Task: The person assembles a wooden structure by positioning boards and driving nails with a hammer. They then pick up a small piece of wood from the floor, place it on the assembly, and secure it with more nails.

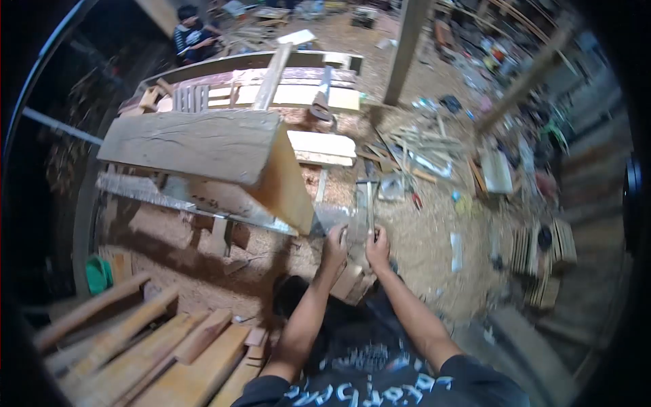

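Observation:
My left hand (333,245) is closed, in front of my body, near a blurred grey flat piece (354,234); what its fingers grip is not clear. My right hand (378,247) is closed around the near end of a thin pale strip (370,203), which points away from me. A dark crossbar (367,181) shows near the strip's far end. Below and between both hands, a light wooden block (352,283) lies close to my lap.
Left of my hands stands a large wooden piece with a grained top board (193,144). A handsaw (321,102) lies on boards behind it. Planks (196,359) fill the lower left. Red-handled pliers (416,200) lie on the littered ground. Another person (193,35) sits far back.

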The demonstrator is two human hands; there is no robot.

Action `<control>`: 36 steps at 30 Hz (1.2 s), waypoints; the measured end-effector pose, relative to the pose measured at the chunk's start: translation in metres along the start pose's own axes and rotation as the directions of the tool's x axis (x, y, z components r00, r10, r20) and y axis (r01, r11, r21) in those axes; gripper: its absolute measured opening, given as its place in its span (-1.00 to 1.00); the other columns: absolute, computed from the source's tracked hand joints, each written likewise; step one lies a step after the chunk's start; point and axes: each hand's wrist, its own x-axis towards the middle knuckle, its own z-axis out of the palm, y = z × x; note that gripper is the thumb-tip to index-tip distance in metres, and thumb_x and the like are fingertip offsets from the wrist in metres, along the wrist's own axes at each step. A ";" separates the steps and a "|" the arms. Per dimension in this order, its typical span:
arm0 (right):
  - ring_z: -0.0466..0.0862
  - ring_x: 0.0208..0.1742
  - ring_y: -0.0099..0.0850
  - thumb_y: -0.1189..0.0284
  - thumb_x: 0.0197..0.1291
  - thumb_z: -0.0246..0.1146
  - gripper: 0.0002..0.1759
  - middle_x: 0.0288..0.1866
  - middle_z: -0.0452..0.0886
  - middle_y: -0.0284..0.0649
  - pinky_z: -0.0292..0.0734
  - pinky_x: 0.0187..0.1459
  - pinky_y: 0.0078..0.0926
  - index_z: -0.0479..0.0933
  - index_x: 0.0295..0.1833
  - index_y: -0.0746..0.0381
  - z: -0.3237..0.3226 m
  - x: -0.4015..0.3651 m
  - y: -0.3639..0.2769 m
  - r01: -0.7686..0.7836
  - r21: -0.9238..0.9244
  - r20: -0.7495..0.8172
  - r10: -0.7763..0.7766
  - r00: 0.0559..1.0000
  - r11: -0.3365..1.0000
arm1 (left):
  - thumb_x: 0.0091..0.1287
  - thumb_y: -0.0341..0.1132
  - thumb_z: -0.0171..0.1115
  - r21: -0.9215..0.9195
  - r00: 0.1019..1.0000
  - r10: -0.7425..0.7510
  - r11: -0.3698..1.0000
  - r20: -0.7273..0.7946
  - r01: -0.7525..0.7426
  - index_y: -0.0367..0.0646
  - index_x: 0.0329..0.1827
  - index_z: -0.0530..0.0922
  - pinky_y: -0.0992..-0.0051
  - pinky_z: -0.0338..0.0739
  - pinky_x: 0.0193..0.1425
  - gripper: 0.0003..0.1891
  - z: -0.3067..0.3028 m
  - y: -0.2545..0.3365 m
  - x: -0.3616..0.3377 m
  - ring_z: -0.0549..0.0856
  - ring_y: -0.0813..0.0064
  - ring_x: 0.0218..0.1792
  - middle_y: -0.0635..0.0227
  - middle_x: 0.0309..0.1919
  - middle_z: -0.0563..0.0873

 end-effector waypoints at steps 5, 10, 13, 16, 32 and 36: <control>0.66 -0.16 -0.33 0.33 0.42 0.20 -0.68 -0.17 0.66 -0.10 0.56 -0.07 -0.35 0.53 0.12 0.33 0.035 0.064 0.076 0.026 0.025 0.135 -0.029 0.990 0.999 | 0.44 -0.49 0.06 -0.019 0.949 -0.168 0.985 -0.265 0.169 -0.35 0.13 0.56 0.22 0.52 0.22 -0.74 0.058 -0.022 0.017 0.65 -0.05 0.09 -0.08 0.03 0.68; 0.66 -0.21 -0.35 0.36 0.36 0.28 -0.66 -0.19 0.69 -0.11 0.56 -0.12 -0.39 0.58 0.14 0.33 0.081 0.111 0.099 0.022 0.155 0.171 -0.049 0.984 0.988 | 0.42 -0.49 0.06 -0.034 0.918 -0.268 0.962 -0.292 0.270 -0.38 0.11 0.56 0.18 0.51 0.22 -0.73 0.081 -0.037 0.031 0.64 -0.13 0.08 -0.12 0.01 0.67; 0.71 -0.18 -0.31 0.33 0.31 0.32 -0.64 -0.17 0.72 -0.08 0.58 -0.09 -0.38 0.61 0.12 0.33 0.103 0.132 0.107 0.017 0.104 0.154 -0.033 0.988 0.994 | 0.43 -0.49 0.03 -0.007 0.898 -0.267 0.959 -0.350 0.282 -0.38 0.11 0.55 0.18 0.51 0.21 -0.73 0.086 -0.051 0.036 0.64 -0.12 0.07 -0.12 0.00 0.67; 0.75 -0.15 -0.18 0.29 0.26 0.35 -0.63 -0.13 0.75 -0.01 0.59 -0.04 -0.29 0.65 0.07 0.30 0.107 0.143 0.093 0.101 -0.041 0.103 -0.096 0.990 0.994 | 0.43 -0.50 0.02 -0.009 0.876 -0.314 0.942 -0.365 0.334 -0.35 0.13 0.56 0.18 0.52 0.21 -0.72 0.086 -0.057 0.034 0.65 -0.10 0.07 -0.13 0.00 0.67; 0.63 -0.04 0.00 0.39 0.22 0.33 -0.66 -0.08 0.63 0.05 0.54 0.01 -0.17 0.58 0.07 0.31 -0.015 0.178 0.074 0.293 -0.158 0.371 -0.218 0.902 0.943 | 0.44 -0.40 0.07 0.050 0.852 -0.401 0.896 -0.335 0.441 -0.36 0.16 0.57 0.21 0.52 0.23 -0.69 0.078 -0.015 0.040 0.66 -0.06 0.09 -0.11 0.03 0.69; 0.64 -0.09 -0.05 0.39 0.23 0.32 -0.65 -0.12 0.63 0.02 0.54 -0.03 -0.18 0.56 0.09 0.32 -0.099 0.170 0.072 0.264 -0.266 0.389 -0.147 0.909 0.927 | 0.40 -0.39 0.14 0.030 0.845 -0.462 0.873 -0.269 0.487 -0.28 0.14 0.59 0.19 0.51 0.23 -0.70 0.101 0.040 0.046 0.66 -0.07 0.08 -0.05 0.04 0.69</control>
